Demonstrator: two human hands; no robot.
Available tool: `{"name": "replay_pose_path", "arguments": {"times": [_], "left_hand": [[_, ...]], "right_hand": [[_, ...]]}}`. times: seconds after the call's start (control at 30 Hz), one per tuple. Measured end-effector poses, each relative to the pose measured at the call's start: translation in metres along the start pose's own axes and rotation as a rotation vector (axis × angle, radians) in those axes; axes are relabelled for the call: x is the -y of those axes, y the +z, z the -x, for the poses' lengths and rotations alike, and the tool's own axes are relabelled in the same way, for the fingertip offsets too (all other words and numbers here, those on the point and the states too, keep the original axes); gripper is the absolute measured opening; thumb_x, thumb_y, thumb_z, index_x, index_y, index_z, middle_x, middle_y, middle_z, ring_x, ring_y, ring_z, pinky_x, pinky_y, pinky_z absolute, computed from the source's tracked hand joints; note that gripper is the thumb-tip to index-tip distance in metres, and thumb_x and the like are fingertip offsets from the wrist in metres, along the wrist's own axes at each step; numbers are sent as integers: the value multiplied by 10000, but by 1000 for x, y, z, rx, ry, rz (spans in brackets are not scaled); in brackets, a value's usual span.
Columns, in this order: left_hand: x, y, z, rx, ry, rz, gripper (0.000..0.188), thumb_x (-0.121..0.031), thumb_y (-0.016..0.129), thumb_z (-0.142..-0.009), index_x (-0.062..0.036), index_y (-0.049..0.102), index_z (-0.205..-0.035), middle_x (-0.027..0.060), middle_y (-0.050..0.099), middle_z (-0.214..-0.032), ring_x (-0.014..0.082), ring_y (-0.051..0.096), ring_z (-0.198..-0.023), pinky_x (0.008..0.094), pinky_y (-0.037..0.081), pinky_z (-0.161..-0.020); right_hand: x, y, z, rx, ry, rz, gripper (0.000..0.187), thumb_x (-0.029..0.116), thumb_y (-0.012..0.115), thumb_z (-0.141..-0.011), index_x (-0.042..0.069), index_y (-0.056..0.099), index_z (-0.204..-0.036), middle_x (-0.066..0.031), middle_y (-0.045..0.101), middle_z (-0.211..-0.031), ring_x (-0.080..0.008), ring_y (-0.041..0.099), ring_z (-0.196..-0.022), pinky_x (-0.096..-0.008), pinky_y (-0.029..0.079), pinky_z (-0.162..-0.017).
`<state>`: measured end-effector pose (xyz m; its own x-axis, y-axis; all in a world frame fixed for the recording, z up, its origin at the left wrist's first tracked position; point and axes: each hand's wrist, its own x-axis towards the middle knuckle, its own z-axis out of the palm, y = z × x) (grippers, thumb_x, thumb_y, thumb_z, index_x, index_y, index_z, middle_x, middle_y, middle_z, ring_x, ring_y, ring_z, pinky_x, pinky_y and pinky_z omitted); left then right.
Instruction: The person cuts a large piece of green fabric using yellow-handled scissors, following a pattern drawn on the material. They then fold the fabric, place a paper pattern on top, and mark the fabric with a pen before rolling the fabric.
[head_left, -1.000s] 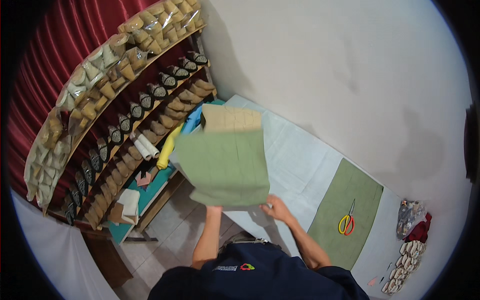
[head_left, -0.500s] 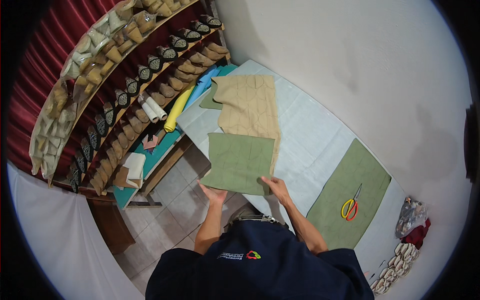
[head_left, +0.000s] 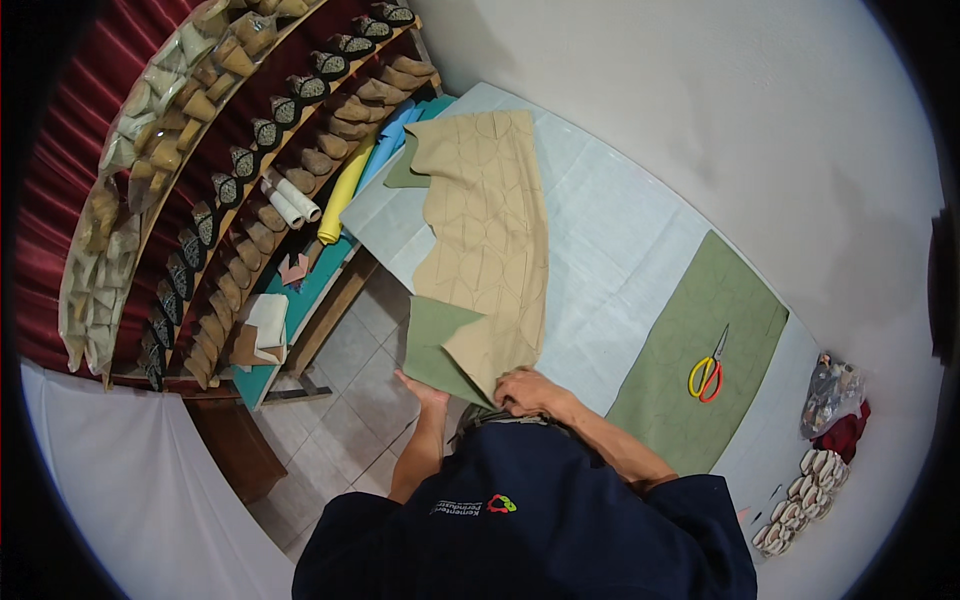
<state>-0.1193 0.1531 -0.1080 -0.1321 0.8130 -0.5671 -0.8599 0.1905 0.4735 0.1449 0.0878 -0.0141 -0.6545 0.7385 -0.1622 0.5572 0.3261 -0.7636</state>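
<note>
Cloth [head_left: 488, 215] is lying on the left side of the pale table [head_left: 600, 260], its near end jutting past the edge toward the person's waist, and the step in hand is seemingly the folding or straightening of that end. The right hand [head_left: 527, 392] is pinching the near right corner, fingers curled closely around the bunched edge, while the left hand [head_left: 424, 390] is resting at the lower edge of the green part, fingers stretched fairly flat; whether it is gripping, I cannot tell. The next move is probably calling for a firm hold on that corner and a light spread of the left fingers, so that no creases are forming. Most of the cloth is showing tan, covered in drawn, rounded outlines; its near end is showing green, with a tan flap crossing it at a slant, and another green bit is peeking out at the far left. Scissors [head_left: 715, 362] are lying on a separate green piece [head_left: 680, 330], well apart from both hands.
</note>
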Motion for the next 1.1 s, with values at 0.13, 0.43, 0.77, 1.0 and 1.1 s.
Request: {"name": "replay_pose_path", "arguments": {"times": [0.13,0.43,0.77,1.0,1.1], "left_hand": [[-2,24,44,7,-145,33,805,-697,426,-988,-103,443,-1532,114,459,-1564,336,439,-1419,522,345,-1182],[19,-58,38,-66,-300,-136,598,-377,672,-961,-108,476,-1456,104,535,-1436,325,476,-1367,518,385,-1142],[-1,1,66,115,-202,-154,578,-441,611,-994,-70,510,-1427,121,570,-1426,322,549,-1307,468,418,-1142],[13,74,15,266,239,-416,569,-482,452,-1053,-52,528,-1419,111,610,-1333,269,576,-1257,431,443,-1097],[30,232,21,690,371,-560,547,-465,443,-1059,-52,545,-1403,109,623,-1295,256,591,-1220,425,462,-1064]], "right_hand": [[-14,6,29,131,304,118,371,173,704,-755,171,754,-1122,-56,637,-1282,-275,577,-1266,-510,382,-1114],[26,1,15,-376,849,-414,899,837,563,-825,63,685,-1266,-186,743,-1144,-413,685,-1106,-501,520,-942],[49,-6,7,-313,-103,-282,309,140,675,-820,38,671,-1111,-129,704,-1130,-359,675,-943,-413,550,-730],[70,-29,43,-706,17,-472,235,74,581,-961,15,703,-1153,-138,721,-1012,-256,688,-850,-348,550,-729],[67,-54,58,-1063,37,-746,254,78,569,-1000,10,649,-1231,-75,698,-956,-162,650,-787,-305,524,-712]]}}
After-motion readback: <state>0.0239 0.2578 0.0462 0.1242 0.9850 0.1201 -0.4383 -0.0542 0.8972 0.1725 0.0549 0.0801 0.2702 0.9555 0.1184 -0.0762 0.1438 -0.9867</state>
